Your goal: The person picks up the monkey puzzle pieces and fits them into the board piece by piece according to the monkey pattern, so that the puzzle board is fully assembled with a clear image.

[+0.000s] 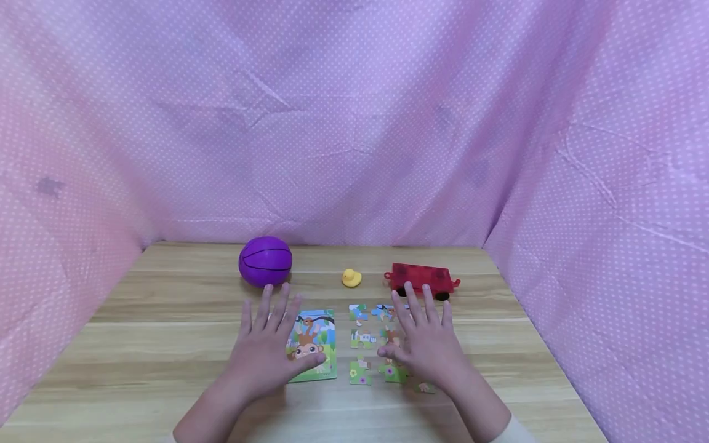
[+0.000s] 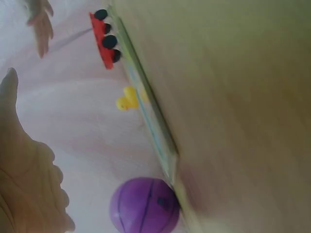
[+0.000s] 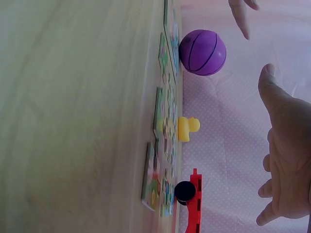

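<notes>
Both hands hover palm down over the table, fingers spread, holding nothing. My left hand is above the left part of a picture board with a cartoon monkey on it, hiding that side. To the right lie several loose jigsaw pieces, set apart in rough rows. My right hand is over the right-hand pieces and covers some of them. In the right wrist view a gap shows between the right hand and the flat pieces. The left wrist view shows the left palm raised off the table.
Behind the puzzle stand a purple ball at left, a small yellow rubber duck in the middle and a red toy wagon with black wheels at right. Pink dotted cloth hangs around the wooden table at the back and sides.
</notes>
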A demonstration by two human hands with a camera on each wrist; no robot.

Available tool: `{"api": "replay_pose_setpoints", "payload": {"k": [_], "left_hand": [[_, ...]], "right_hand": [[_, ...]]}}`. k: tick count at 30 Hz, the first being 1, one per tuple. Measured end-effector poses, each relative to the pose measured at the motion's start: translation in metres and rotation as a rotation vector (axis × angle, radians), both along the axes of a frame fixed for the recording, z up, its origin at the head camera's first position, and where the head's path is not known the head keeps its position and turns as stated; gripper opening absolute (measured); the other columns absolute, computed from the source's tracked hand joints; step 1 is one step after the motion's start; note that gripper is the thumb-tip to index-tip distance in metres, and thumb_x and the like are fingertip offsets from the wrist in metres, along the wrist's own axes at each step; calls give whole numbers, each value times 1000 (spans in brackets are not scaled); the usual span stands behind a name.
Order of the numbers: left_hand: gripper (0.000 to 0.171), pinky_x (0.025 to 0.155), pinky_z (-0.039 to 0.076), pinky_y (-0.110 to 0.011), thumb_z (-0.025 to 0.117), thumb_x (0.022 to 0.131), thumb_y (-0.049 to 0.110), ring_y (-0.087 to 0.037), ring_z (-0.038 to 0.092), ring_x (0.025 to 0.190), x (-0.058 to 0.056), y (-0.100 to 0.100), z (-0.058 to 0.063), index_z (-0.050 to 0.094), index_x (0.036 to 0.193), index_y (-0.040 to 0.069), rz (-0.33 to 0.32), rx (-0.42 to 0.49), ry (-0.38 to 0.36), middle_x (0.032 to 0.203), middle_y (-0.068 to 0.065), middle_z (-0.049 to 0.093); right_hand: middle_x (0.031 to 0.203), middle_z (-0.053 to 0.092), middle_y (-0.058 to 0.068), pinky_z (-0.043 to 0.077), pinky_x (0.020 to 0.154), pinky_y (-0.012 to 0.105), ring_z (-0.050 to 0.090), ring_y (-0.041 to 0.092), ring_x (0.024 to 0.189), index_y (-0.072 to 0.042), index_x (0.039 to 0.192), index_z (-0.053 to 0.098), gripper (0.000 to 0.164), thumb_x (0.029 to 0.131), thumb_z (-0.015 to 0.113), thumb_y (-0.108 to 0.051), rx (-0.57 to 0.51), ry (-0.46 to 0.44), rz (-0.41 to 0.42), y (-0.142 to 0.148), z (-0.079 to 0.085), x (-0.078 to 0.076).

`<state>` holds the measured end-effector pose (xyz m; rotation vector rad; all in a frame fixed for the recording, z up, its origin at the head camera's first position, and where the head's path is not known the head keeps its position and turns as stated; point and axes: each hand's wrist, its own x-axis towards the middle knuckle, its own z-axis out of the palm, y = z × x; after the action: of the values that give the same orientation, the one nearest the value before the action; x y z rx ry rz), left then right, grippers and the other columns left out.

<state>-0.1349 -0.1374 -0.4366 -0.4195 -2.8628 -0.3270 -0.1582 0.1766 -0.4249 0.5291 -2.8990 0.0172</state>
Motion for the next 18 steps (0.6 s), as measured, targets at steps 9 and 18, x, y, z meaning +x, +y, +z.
{"api": "replay_pose_setpoints", "payload": {"k": [9, 18], "left_hand": [[121, 122, 5, -58, 44, 75, 89, -33, -7, 152, -14, -31, -5, 2, 158, 12, -32, 8, -163, 166, -7, -4], [129, 117, 20, -63, 51, 69, 89, -45, 17, 148, -18, -58, -8, 24, 153, -5, -47, -19, -262, 160, -24, 20]], "right_hand": [[166, 5, 7, 17, 117, 66, 7, 37, 152, -20, 159, 13, 99, 85, 55, -71, -35, -45, 61, 4, 10, -25], [161, 29, 8, 30, 117, 54, 28, 31, 148, -15, 157, 26, 86, 90, 63, -55, -70, -139, 148, -3, 22, -52]]}}
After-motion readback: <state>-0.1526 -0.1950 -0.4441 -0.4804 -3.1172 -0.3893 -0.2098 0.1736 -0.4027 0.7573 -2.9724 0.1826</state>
